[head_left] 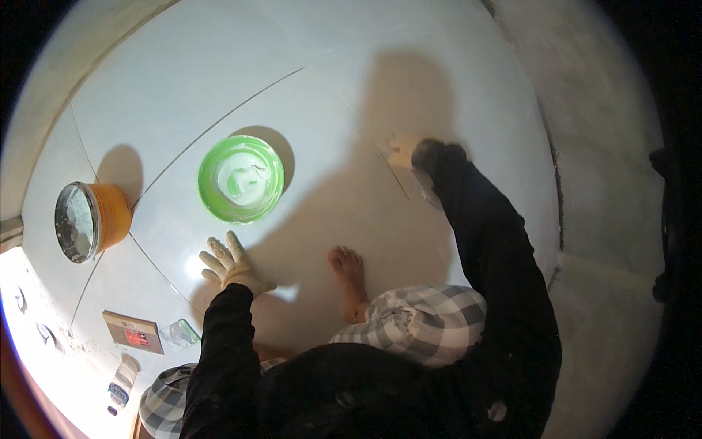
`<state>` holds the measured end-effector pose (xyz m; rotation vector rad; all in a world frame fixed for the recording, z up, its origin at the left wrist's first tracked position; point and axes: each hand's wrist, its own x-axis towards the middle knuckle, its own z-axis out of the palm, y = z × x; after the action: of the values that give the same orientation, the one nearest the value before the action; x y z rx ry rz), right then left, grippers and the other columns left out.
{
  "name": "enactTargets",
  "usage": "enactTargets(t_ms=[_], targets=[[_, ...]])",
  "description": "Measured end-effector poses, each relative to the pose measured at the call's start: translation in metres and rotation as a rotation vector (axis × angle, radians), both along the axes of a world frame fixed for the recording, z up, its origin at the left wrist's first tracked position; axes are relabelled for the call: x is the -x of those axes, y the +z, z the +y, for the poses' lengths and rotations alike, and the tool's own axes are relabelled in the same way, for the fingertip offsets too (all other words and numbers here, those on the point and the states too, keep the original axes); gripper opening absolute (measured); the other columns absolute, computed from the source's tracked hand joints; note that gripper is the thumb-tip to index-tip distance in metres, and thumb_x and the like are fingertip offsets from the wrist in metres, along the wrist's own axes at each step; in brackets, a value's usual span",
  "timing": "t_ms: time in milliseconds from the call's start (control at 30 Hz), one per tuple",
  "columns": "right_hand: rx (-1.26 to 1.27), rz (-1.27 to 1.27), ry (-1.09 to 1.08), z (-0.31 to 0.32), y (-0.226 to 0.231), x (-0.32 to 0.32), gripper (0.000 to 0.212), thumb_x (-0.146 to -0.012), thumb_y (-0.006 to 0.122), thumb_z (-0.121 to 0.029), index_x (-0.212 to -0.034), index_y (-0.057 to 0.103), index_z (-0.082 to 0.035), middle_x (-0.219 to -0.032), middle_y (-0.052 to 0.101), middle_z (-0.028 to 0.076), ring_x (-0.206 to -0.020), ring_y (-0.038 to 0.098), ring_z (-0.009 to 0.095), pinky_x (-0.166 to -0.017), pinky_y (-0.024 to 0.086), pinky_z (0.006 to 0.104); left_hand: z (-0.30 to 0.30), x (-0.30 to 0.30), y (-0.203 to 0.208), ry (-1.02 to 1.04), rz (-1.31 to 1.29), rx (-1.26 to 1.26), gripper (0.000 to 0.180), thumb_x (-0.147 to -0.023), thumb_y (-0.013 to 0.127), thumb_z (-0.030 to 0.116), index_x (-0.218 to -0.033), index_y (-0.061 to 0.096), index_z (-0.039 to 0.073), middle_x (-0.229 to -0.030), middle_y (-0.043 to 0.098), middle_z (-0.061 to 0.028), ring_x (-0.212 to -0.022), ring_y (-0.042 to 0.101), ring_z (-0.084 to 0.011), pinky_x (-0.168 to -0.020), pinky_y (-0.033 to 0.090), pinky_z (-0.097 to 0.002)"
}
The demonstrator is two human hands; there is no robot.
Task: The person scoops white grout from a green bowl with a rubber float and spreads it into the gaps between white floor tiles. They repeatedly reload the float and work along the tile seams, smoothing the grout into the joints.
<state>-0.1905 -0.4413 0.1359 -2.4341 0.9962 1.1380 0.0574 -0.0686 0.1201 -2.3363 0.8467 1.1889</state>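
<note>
Leans over glossy pale floor tiles (219,73).
Splays cream-gloved left hand (234,269) near white-smeared round green bowl (205,184); cannot tell fingers of right hand (426,158).

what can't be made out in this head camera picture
All in the head view:
Right hand: dark and blurred; grip unclear.
Pale yellow piece beside it: blurred; kind unclear.
Two dark curved shapes, far left: washed out by glare.
Plaid garment: middle hidden behind black top.

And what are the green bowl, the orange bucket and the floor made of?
Green bowl: probably plastic, slightly glossy, given its even, bright colour. Orange bucket: likely plastic too, smooth, from its moulded-looking wall. Floor: perhaps ceramic tile, smooth, being seamed and shiny.
</note>
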Motion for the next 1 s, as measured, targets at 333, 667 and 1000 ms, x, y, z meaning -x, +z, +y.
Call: enactTargets(t_ms=[333, 667, 1000], targets=[[0.076, 0.025, 0.264, 0.020, -0.017, -0.017, 0.062, -0.088, 0.059, -0.039, -0.148, 0.052, -0.021, -0.151, 0.048, 0.015, -0.129, 0.055, 0.036, -0.107, 0.045, 0.0458, 0.000, 0.003, 0.004, 0.024, -0.009, 0.034, 0.163, -0.052, 0.097, 0.056, -0.160, -0.018, 0.014, -0.164, -0.017, -0.0301, -0.150, -0.015, -0.0549, -0.118, 0.003, -0.0705], [0.046, -0.343, -0.202, -0.032, -0.038, -0.012, 0.048, -0.090, 0.056, -0.041, -0.131, 0.065, -0.018, -0.119, 0.071, 0.019, -0.108, 0.068, 0.037, -0.097, 0.051, 0.0500, -0.004, 0.005, 0.010, 0.023, -0.015, 0.044, 0.161, -0.053, 0.097, 0.050, -0.161, -0.017, 0.014, -0.165, -0.016, -0.0297, -0.150, -0.016, -0.0550, -0.118, 0.003, -0.0703], [-0.160, 0.237, 0.324, -0.015, -0.012, 0.005, 0.066, -0.083, 0.060, -0.033, -0.146, 0.053, -0.013, -0.127, 0.067, 0.019, -0.113, 0.067, 0.035, -0.099, 0.054, 0.0474, -0.006, 0.003, 0.010, 0.026, 0.009, 0.028, 0.159, -0.054, 0.096, 0.051, -0.161, -0.016, 0.013, -0.165, -0.015, -0.0301, -0.151, -0.015, -0.0548, -0.118, 0.004, -0.0704]])
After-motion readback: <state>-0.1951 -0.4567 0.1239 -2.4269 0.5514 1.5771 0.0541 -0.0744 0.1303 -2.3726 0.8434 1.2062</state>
